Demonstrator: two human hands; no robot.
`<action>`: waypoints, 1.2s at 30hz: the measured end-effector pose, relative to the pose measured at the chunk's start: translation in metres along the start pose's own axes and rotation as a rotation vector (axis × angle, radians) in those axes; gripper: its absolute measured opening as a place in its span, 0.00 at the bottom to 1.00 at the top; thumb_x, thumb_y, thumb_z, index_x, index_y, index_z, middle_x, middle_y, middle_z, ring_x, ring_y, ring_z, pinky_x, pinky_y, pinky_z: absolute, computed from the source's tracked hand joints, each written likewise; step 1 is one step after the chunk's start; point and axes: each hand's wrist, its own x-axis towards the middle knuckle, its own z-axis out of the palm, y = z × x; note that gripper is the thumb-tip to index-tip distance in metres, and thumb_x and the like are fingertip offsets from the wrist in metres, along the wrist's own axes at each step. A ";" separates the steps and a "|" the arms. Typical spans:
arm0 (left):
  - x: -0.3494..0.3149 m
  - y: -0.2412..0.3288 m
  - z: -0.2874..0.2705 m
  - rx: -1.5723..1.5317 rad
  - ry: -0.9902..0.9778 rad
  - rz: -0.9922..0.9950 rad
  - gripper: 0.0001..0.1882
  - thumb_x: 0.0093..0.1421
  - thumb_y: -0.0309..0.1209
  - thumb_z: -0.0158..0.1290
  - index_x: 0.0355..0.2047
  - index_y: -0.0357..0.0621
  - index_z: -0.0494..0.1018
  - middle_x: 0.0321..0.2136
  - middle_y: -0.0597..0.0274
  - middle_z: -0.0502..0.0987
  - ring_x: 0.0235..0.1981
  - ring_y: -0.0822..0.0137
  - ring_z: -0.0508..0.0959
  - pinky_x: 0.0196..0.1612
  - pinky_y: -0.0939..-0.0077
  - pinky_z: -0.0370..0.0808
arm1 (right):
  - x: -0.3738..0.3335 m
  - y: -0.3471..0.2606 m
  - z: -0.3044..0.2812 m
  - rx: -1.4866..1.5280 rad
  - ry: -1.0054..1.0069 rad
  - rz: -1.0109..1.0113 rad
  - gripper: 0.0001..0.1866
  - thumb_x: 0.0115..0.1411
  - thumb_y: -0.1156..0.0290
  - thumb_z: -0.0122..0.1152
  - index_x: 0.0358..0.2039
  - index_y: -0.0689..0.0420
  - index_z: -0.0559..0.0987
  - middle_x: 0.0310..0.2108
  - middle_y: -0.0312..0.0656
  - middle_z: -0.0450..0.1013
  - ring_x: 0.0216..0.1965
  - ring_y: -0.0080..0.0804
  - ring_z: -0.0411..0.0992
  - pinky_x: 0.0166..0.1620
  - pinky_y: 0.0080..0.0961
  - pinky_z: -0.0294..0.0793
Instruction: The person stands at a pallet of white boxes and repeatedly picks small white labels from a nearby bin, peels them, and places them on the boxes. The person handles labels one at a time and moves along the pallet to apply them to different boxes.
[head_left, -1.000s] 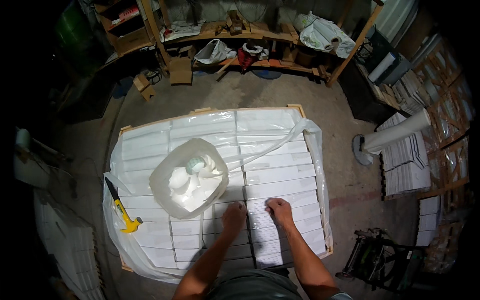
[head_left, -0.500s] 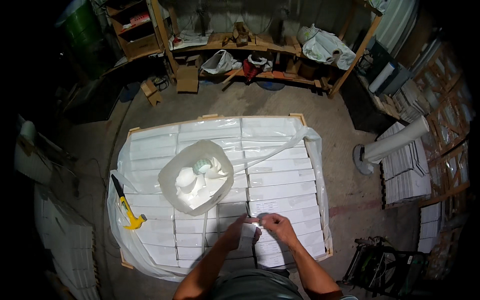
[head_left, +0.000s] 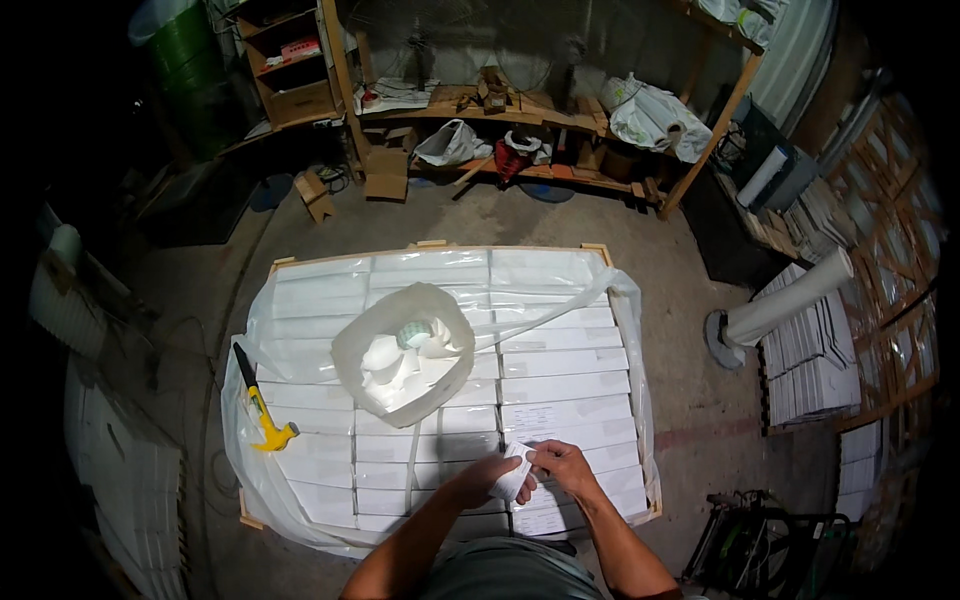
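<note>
My left hand (head_left: 480, 483) is closed around a white printed label (head_left: 514, 474), holding it low over the near part of the pallet load. Fingers of my right hand (head_left: 566, 466) pinch at the label's upper right edge. Under both hands lie rows of flat white boxes (head_left: 565, 388), partly wrapped in clear plastic film. Printed labels (head_left: 538, 522) show on several boxes near my hands. Beyond my left hand stands a translucent plastic tub (head_left: 352, 372) holding crumpled white paper pieces and a pale green roll (head_left: 413, 334).
A claw hammer (head_left: 268, 425) with yellow head lies on the load's left edge. Plastic film (head_left: 245, 490) hangs along the left side. Behind, a wooden shelf (head_left: 560, 118) holds bags and tools. A tall film roll (head_left: 790, 295) leans at right, beside stacked boxes (head_left: 815, 365).
My hands have turned the label, and its printed face now shows more. My right hand has closed in on its edge. The whole view has shifted slightly.
</note>
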 end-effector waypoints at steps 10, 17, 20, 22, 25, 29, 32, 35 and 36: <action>-0.010 -0.002 0.006 -0.102 -0.043 -0.068 0.32 0.71 0.53 0.29 0.45 0.33 0.69 0.33 0.48 0.78 0.32 0.58 0.81 0.39 0.67 0.78 | -0.015 0.003 0.007 -0.024 -0.073 -0.096 0.14 0.57 0.66 0.67 0.39 0.63 0.81 0.26 0.35 0.75 0.28 0.20 0.69 0.34 0.18 0.66; -0.003 -0.007 0.003 -0.263 -0.081 -0.086 0.32 0.71 0.53 0.25 0.44 0.37 0.68 0.29 0.50 0.78 0.24 0.59 0.80 0.29 0.67 0.78 | -0.025 -0.008 0.009 -0.033 -0.095 -0.022 0.12 0.59 0.67 0.64 0.36 0.64 0.82 0.24 0.36 0.75 0.27 0.20 0.69 0.33 0.18 0.66; 0.002 -0.016 0.001 -0.303 0.001 -0.039 0.30 0.71 0.53 0.26 0.46 0.38 0.67 0.28 0.52 0.77 0.21 0.61 0.79 0.25 0.69 0.77 | -0.024 -0.001 0.018 -0.075 0.023 -0.132 0.13 0.61 0.68 0.62 0.37 0.66 0.82 0.24 0.36 0.75 0.26 0.21 0.69 0.33 0.20 0.68; 0.004 -0.017 -0.001 -0.244 0.054 -0.063 0.30 0.70 0.54 0.29 0.46 0.38 0.68 0.28 0.51 0.77 0.21 0.61 0.78 0.25 0.66 0.76 | -0.024 0.006 0.021 -0.183 0.163 -0.293 0.14 0.62 0.67 0.60 0.38 0.66 0.82 0.23 0.36 0.75 0.27 0.21 0.70 0.34 0.20 0.68; 0.005 -0.019 -0.002 -0.197 0.120 -0.069 0.31 0.70 0.54 0.30 0.46 0.37 0.67 0.28 0.51 0.76 0.20 0.60 0.77 0.25 0.65 0.76 | -0.022 0.010 0.024 -0.285 0.392 -0.434 0.15 0.62 0.65 0.59 0.41 0.64 0.81 0.22 0.35 0.74 0.26 0.20 0.69 0.32 0.19 0.68; 0.007 -0.018 0.002 -0.200 0.158 -0.061 0.30 0.70 0.53 0.31 0.45 0.38 0.69 0.27 0.52 0.76 0.20 0.59 0.76 0.25 0.66 0.75 | -0.015 0.008 0.013 0.048 0.493 -0.236 0.13 0.62 0.66 0.58 0.36 0.64 0.81 0.20 0.34 0.72 0.21 0.20 0.66 0.27 0.19 0.65; 0.004 -0.021 -0.012 -0.234 0.191 -0.111 0.23 0.70 0.47 0.36 0.43 0.39 0.71 0.31 0.55 0.77 0.23 0.66 0.78 0.25 0.72 0.75 | -0.015 -0.002 0.002 0.139 0.413 -0.184 0.11 0.62 0.67 0.58 0.33 0.63 0.81 0.19 0.32 0.70 0.20 0.18 0.63 0.25 0.18 0.61; 0.011 -0.037 -0.031 -0.152 0.269 -0.027 0.19 0.68 0.42 0.43 0.43 0.37 0.73 0.34 0.59 0.77 0.28 0.70 0.77 0.31 0.73 0.75 | -0.017 -0.002 0.001 0.054 0.267 -0.150 0.12 0.61 0.66 0.60 0.35 0.65 0.81 0.20 0.31 0.71 0.22 0.17 0.65 0.27 0.17 0.62; 0.011 -0.026 -0.020 -0.077 0.294 -0.020 0.19 0.66 0.42 0.46 0.44 0.37 0.73 0.35 0.58 0.77 0.31 0.69 0.77 0.35 0.72 0.74 | -0.018 0.001 0.000 -0.005 0.249 -0.165 0.13 0.62 0.66 0.60 0.35 0.65 0.81 0.20 0.32 0.71 0.23 0.18 0.65 0.28 0.17 0.63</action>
